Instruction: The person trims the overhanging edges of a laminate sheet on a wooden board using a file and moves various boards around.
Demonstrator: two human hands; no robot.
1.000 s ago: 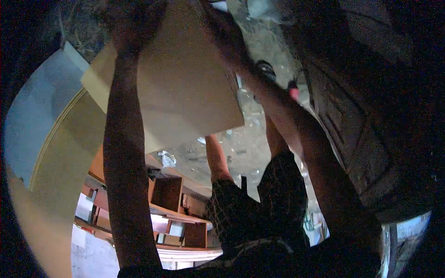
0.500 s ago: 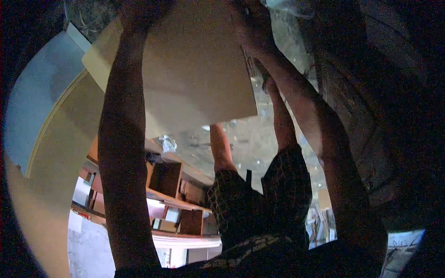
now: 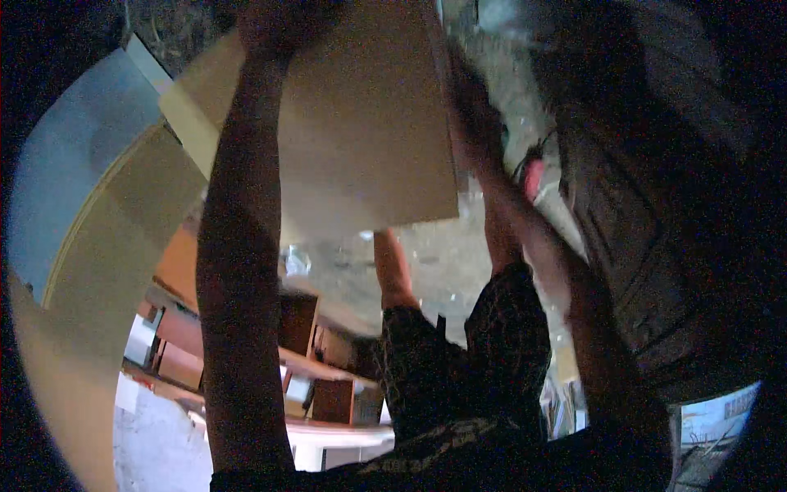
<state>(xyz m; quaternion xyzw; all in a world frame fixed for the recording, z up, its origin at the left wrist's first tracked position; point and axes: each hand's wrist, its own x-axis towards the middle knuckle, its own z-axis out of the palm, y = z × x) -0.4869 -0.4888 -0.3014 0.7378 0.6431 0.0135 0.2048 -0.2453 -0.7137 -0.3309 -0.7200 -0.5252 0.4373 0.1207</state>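
A flat tan board point(image 3: 369, 123) fills the upper middle, its straight near edge above my legs. My left hand point(image 3: 283, 29) is at the top, over the board's left part; deep shadow hides its fingers. My right hand point(image 3: 474, 102) is beside the board's right edge, dark and smeared, so its grip and any contact are unclear. Left of the board, a pale yellowish strip point(image 3: 187, 129) slants down toward my left forearm.
Large curved-looking panels, one bluish point(image 3: 82, 156) and one tan point(image 3: 123, 205), stand at the left. Open wooden shelving point(image 3: 336, 399) is at lower left. A dark bulky shape point(image 3: 631, 213) lines the right. Debris litters the floor point(image 3: 344, 266), and a reddish object point(image 3: 533, 179) lies right of my leg.
My right hand has come down along the board's right edge toward me. My left hand and forearm have shifted slightly right. The board sits slightly lower, and the reddish object has come into view.
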